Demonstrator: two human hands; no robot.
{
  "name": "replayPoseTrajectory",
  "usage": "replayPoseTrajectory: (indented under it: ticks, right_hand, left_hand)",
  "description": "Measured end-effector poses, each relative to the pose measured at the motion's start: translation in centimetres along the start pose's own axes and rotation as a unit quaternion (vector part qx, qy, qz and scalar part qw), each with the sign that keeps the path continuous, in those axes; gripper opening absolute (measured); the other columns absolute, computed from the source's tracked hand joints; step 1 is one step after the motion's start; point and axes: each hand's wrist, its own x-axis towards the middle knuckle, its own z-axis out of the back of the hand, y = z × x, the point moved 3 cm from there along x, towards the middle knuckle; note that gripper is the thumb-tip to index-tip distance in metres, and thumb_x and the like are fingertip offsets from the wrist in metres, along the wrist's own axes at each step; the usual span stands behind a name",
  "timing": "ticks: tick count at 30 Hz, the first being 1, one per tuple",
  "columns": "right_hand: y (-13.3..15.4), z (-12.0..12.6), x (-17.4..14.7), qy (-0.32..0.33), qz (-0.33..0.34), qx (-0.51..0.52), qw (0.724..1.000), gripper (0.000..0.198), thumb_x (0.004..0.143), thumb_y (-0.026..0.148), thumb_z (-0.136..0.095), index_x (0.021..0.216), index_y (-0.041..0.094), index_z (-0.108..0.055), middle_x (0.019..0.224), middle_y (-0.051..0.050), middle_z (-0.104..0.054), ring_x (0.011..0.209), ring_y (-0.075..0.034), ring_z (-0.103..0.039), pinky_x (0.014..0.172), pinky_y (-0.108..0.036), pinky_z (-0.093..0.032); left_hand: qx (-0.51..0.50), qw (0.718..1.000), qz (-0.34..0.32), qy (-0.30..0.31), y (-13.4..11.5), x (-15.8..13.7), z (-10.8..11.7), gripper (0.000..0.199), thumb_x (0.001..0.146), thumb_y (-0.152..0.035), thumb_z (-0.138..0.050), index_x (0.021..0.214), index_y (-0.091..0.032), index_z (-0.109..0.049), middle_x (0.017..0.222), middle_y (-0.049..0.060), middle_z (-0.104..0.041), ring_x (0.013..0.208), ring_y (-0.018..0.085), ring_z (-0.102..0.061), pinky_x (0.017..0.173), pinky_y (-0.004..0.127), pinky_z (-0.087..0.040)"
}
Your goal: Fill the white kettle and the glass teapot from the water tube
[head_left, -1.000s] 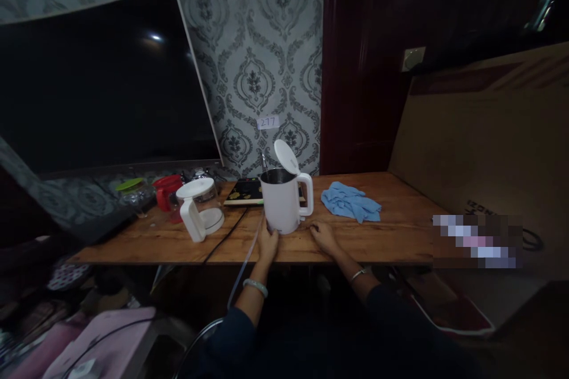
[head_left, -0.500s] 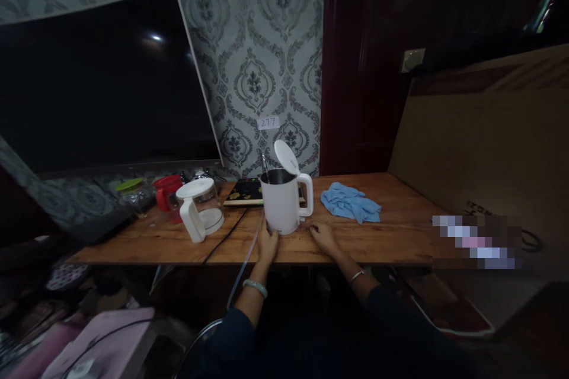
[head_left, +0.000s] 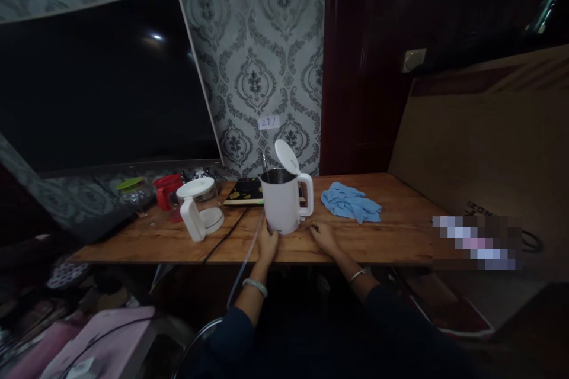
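Note:
A white electric kettle (head_left: 281, 207) stands upright on the wooden table, its lid (head_left: 287, 157) raised and its handle to the right. My left hand (head_left: 267, 244) touches the lower left of the kettle, thumb at the front and fingers along the side. To the right of the base, my right hand (head_left: 324, 237) rests on the tabletop with curled fingers, apart from the kettle. What those fingers hold, if anything, is hidden. A thin shiny spout (head_left: 264, 161) shows above the kettle's rim. Behind is a black hot plate (head_left: 243, 192) with gold flowers, partly covered by the kettle.
A glass jug with white handle (head_left: 191, 219), a red-lidded jug (head_left: 169, 192) and a green-lidded glass pot (head_left: 133, 189) stand left. A blue cloth (head_left: 351, 202) lies right. A black cord (head_left: 226, 237) and clear tube (head_left: 246, 257) cross the table's front edge (head_left: 355, 262).

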Motion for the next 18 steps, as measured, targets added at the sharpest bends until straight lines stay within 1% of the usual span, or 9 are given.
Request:
replayPoseTrajectory:
  ticks: [3, 7, 11, 15, 18]
  right_hand:
    - [0.0, -0.03, 0.0, 0.0, 0.0, -0.002, 1.0, 0.027, 0.078, 0.008, -0.052, 0.08, 0.018, -0.077, 0.09, -0.008, -0.079, 0.091, -0.024, -0.07, 0.086, -0.034, -0.052]
    - [0.2, -0.04, -0.1, -0.001, 0.008, 0.003, 1.0, 0.031, 0.078, 0.007, -0.05, 0.082, 0.02, -0.078, 0.093, -0.007, -0.079, 0.094, -0.023, -0.07, 0.089, -0.033, -0.051]
    - [0.19, 0.07, -0.14, -0.001, 0.007, 0.004, 1.0, 0.029, 0.078, 0.009, -0.051, 0.081, 0.019, -0.077, 0.091, -0.007, -0.079, 0.091, -0.023, -0.071, 0.087, -0.033, -0.052]
    - [0.19, 0.12, -0.08, -0.001, 0.009, 0.008, 1.0, 0.03, 0.077, 0.008, -0.051, 0.084, 0.019, -0.078, 0.095, -0.007, -0.079, 0.093, -0.023, -0.071, 0.087, -0.033, -0.052]
    - [0.27, 0.05, -0.08, -0.001, 0.007, 0.012, 1.0, 0.03, 0.077, 0.007, -0.051, 0.083, 0.02, -0.078, 0.093, -0.007, -0.079, 0.092, -0.023, -0.071, 0.087, -0.033, -0.052]
  left_hand:
    - [0.001, 1.0, 0.001, 0.001, 0.05, -0.02, -0.07, 0.064, 0.07, -0.008, -0.057, 0.134, -0.017, -0.061, 0.139, 0.011, -0.065, 0.131, 0.027, -0.058, 0.118, 0.041, -0.04]
    - [0.001, 1.0, -0.003, 0.003, -0.09, -0.01, -0.04, 0.063, 0.071, -0.008, -0.056, 0.133, -0.017, -0.061, 0.141, 0.012, -0.063, 0.133, 0.027, -0.057, 0.119, 0.041, -0.039]
    - [0.0, 1.0, -0.008, 0.006, -0.22, 0.02, 0.0, 0.065, 0.07, -0.008, -0.056, 0.134, -0.015, -0.061, 0.141, 0.012, -0.063, 0.134, 0.027, -0.056, 0.12, 0.04, -0.038]
    - [0.0, 1.0, -0.007, 0.007, -0.09, 0.02, 0.0, 0.065, 0.07, -0.009, -0.056, 0.135, -0.015, -0.06, 0.143, 0.013, -0.061, 0.136, 0.027, -0.055, 0.12, 0.042, -0.038]
    - [0.0, 1.0, -0.006, 0.008, -0.06, -0.01, 0.0, 0.066, 0.07, -0.009, -0.056, 0.136, -0.015, -0.059, 0.143, 0.013, -0.062, 0.135, 0.027, -0.055, 0.12, 0.042, -0.038]
